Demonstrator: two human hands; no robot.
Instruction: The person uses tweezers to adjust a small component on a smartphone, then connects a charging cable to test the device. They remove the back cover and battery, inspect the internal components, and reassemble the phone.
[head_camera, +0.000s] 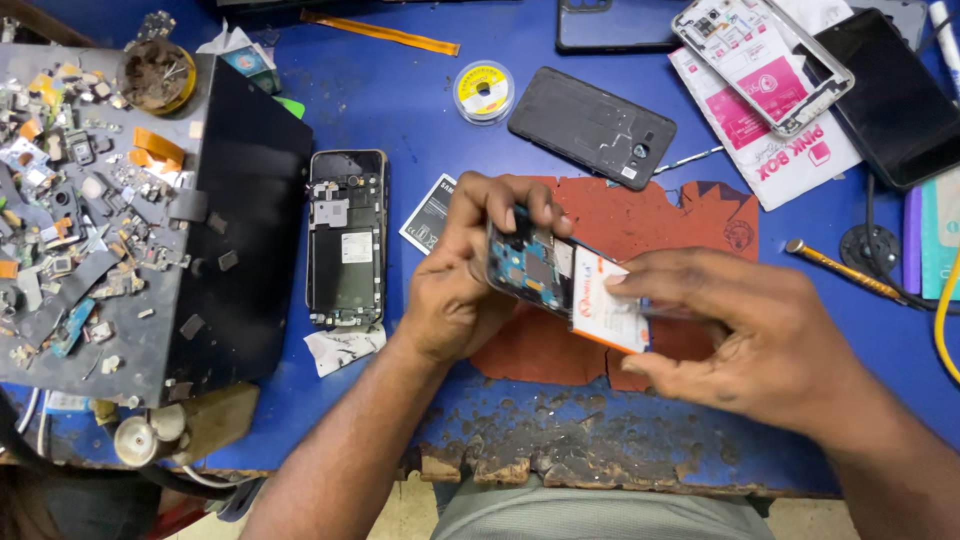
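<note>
My left hand (462, 285) grips the top end of an opened phone (535, 268), its blue circuit board showing, tilted above a red-brown mat (690, 215). My right hand (745, 325) presses fingers on a white and orange battery (608, 300) seated in the phone's lower half, thumb under its edge. Both hands hold the phone above the blue table (400, 90).
A dismantled phone frame (346, 235) lies left of my hands beside a black box (245, 210) covered with scrap parts. A dark back cover (592, 126), solder reel (484, 90), second battery (428, 212), white phone frame (762, 60), black phone (890, 95) and screwdriver (840, 265) lie around.
</note>
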